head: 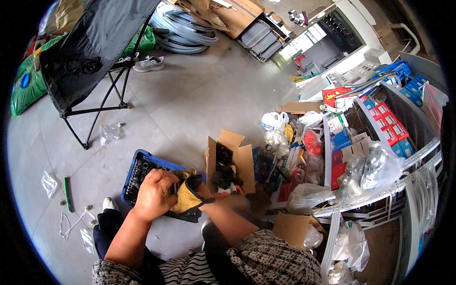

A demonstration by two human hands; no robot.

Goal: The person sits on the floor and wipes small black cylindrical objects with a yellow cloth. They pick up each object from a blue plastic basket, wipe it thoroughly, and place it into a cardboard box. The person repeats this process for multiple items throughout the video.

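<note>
Over a blue plastic crate (124,190) on the floor, my left hand (156,194) is bare, its fingers curled against the palm side of a yellow work glove (187,197). The glove has a dark-edged, loose cuff, and my right hand (185,174) is inside it; its wrist shows at the cuff. What the gloved fingers do is mostly hidden behind my left hand. Dark pipe fittings (144,167) lie in the crate. Just right of it stands an open cardboard box (245,167) holding dark and white parts.
A black folding chair (85,57) stands at the upper left, near grey sneakers (149,64) and coiled hose (181,32). Metal shelving (377,188) with boxes and plastic bags fills the right side. A green rod (67,194) and white cord (73,226) lie on the left floor.
</note>
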